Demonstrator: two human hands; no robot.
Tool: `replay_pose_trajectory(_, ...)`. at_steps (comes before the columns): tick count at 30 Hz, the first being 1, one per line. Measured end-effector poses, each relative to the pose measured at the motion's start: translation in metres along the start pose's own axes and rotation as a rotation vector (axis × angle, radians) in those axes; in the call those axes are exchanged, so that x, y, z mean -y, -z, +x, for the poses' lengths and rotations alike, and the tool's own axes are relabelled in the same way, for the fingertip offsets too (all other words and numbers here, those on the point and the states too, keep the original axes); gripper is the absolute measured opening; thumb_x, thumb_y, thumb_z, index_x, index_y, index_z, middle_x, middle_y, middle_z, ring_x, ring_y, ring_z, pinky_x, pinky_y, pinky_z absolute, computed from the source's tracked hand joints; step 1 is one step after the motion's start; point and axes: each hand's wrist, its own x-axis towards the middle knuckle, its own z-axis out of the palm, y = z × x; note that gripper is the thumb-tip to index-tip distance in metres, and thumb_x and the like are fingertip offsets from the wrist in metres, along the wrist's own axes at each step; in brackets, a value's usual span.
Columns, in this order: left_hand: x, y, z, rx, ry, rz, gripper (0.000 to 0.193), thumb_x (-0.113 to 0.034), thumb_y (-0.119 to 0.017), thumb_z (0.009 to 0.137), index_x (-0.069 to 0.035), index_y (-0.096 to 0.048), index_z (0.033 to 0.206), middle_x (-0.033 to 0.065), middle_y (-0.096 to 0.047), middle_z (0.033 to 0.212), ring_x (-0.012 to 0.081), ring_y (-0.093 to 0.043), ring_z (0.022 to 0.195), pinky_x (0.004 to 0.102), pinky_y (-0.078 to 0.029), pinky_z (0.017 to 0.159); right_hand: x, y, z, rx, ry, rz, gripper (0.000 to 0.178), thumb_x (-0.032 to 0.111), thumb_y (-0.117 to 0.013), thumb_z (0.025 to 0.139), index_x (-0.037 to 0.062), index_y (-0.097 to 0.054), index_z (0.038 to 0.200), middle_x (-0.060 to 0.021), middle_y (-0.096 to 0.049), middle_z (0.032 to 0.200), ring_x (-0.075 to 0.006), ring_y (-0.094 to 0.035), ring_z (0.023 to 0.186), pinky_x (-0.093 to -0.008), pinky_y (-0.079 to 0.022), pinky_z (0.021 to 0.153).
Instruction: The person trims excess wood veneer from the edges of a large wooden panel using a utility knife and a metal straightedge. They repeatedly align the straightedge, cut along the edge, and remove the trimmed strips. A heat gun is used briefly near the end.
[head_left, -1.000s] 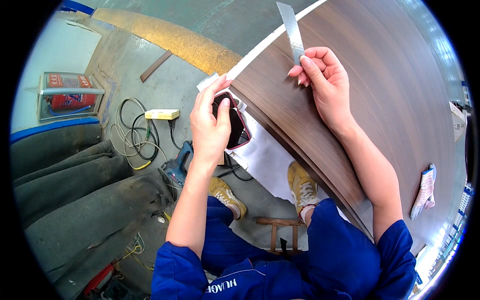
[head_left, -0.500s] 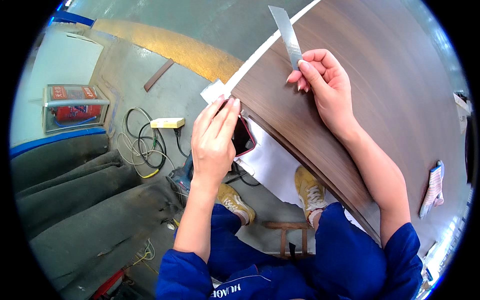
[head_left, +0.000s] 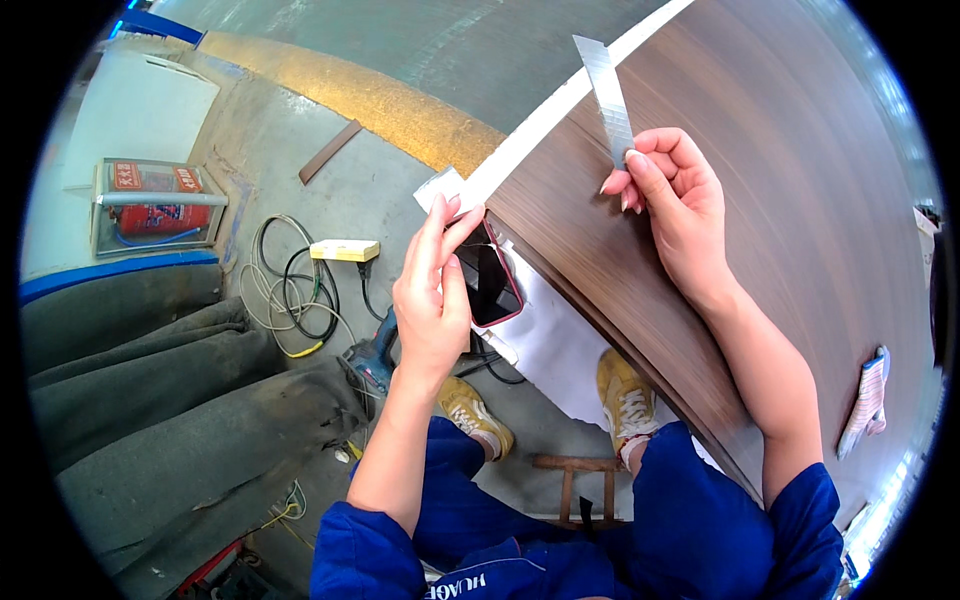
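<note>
My right hand, above the wood-grain board, pinches a long silver snap-off knife blade between thumb and fingers. The blade points up and away, toward the board's white far edge. My left hand is by the board's near-left corner, its fingers stretched out and apart. Its fingertips meet a small white and silvery piece at that corner; whether they grip it cannot be told. Just right of this hand is a dark-screened phone with a red rim, partly hidden by the fingers.
A striped work glove lies on the board's right side. On the floor at left are a yellow-white power strip, coiled cables, a blue power tool and dark rolled material. A boxed fire extinguisher stands behind them.
My left hand's fingers have spread apart, and more of the phone shows. My right hand still holds the blade. The whole view has shifted slightly.
</note>
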Motion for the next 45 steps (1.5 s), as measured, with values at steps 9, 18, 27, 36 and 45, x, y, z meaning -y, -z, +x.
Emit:
replay_pose_trajectory(9,-0.001,0.0,0.002,-0.017,-0.33,0.428,0.049,0.012,-0.047,0.083,0.005,-0.052,0.131,0.0115,-0.069,0.117,0.0265,-0.059,0.116,0.0348,-0.043,0.1,-0.003,0.0,0.001,-0.023,-0.007,-0.011,0.011,0.012,-0.054,0.1,0.0043,-0.054,0.107,-0.0048,-0.068,0.085,-0.0049,-0.055,0.071,-0.0193,-0.045,0.069)
replay_pose_trajectory(18,0.004,-0.009,-0.005,-0.052,-0.303,0.311,0.06,0.012,-0.047,0.079,0.01,-0.042,0.139,0.0166,-0.062,0.127,0.0319,-0.051,0.125,0.0423,-0.039,0.104,-0.007,0.0,0.0,-0.053,0.039,-0.021,0.011,0.01,-0.053,0.1,0.0028,-0.053,0.109,-0.0082,-0.069,0.085,-0.0061,-0.054,0.069,-0.0189,-0.043,0.067)
replay_pose_trajectory(27,0.008,-0.016,-0.013,-0.072,-0.351,0.329,0.065,0.014,-0.048,0.076,0.014,-0.037,0.14,0.0198,-0.061,0.127,0.0304,-0.053,0.122,0.0381,-0.04,0.102,-0.007,-0.004,0.001,-0.077,0.082,-0.126,0.012,0.008,-0.052,0.1,0.0017,-0.052,0.111,-0.0088,-0.068,0.086,-0.0064,-0.054,0.069,-0.0182,-0.043,0.066)
replay_pose_trajectory(36,0.009,-0.014,-0.011,-0.166,-0.315,0.172,0.05,0.006,-0.059,0.082,0.009,-0.05,0.131,0.019,-0.062,0.119,0.0317,-0.055,0.113,0.0403,-0.045,0.096,-0.009,-0.003,0.0,-0.09,0.108,-0.162,0.013,0.01,-0.052,0.101,0.0021,-0.051,0.111,-0.0095,-0.067,0.086,-0.0088,-0.056,0.072,-0.0203,-0.044,0.066)
replay_pose_trajectory(45,0.009,0.0,0.021,-0.306,-0.316,0.437,0.014,-0.009,-0.075,0.073,-0.008,-0.07,0.086,0.0002,-0.063,0.087,0.0209,-0.059,0.09,0.0366,-0.045,0.079,-0.008,-0.002,0.0,-0.089,0.101,-0.163,0.014,0.01,-0.053,0.1,0.0021,-0.051,0.111,-0.0103,-0.067,0.087,-0.0097,-0.057,0.071,-0.0203,-0.044,0.065)
